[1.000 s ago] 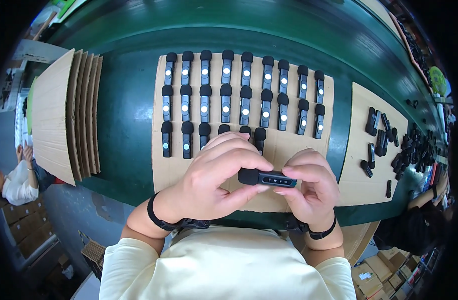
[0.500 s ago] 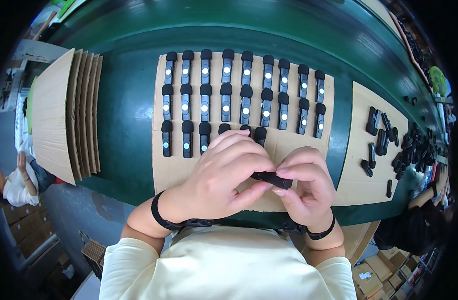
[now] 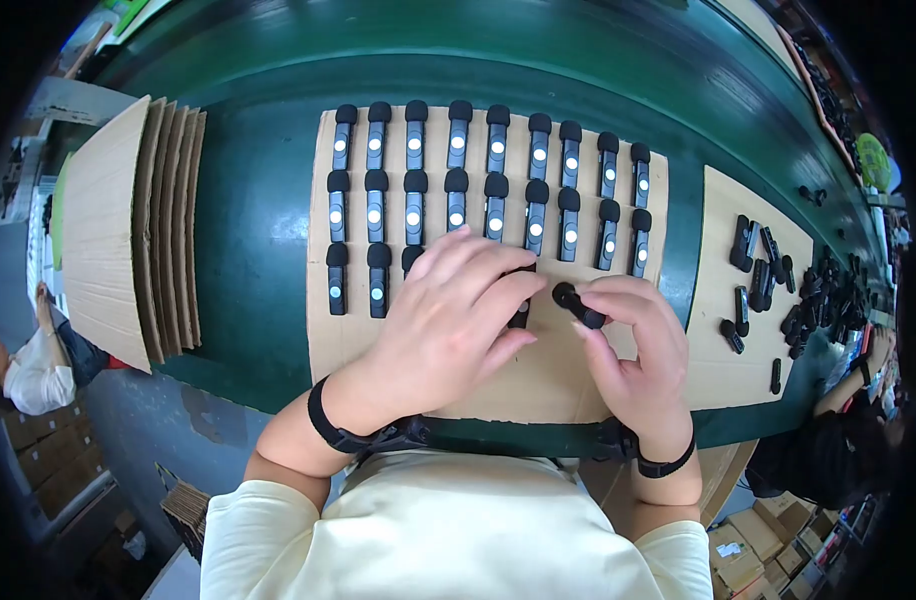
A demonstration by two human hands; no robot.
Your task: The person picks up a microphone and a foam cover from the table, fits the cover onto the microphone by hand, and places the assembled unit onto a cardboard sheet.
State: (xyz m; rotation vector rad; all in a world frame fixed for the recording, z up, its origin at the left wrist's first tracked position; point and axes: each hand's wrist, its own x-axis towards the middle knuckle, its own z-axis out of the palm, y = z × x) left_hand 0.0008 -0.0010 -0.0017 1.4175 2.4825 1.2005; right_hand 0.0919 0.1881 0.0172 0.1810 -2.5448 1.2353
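Observation:
A cardboard sheet [image 3: 323, 340] lies on the green table [image 3: 248, 250] and carries rows of small black stick-shaped devices [image 3: 456, 143] with round foam tips and white dots. My left hand [image 3: 448, 320] rests flat on the sheet over the third row, its fingertips on a black device [image 3: 519, 314] lying there. My right hand [image 3: 633, 345] pinches another black device [image 3: 578, 304] between thumb and fingers, foam tip pointing up-left, just above the sheet. Both wrists wear black bands.
A fanned stack of blank cardboard sheets [image 3: 128, 230] lies at the left. At the right a second sheet [image 3: 723, 270] holds a loose pile of black devices [image 3: 763, 265], with more [image 3: 828, 290] heaped on the table beyond. Another person [image 3: 28, 365] is at the far left edge.
My hands held one device together near my chest; they have since moved forward and apart. My left hand has come down on the third row while my right hand keeps a device.

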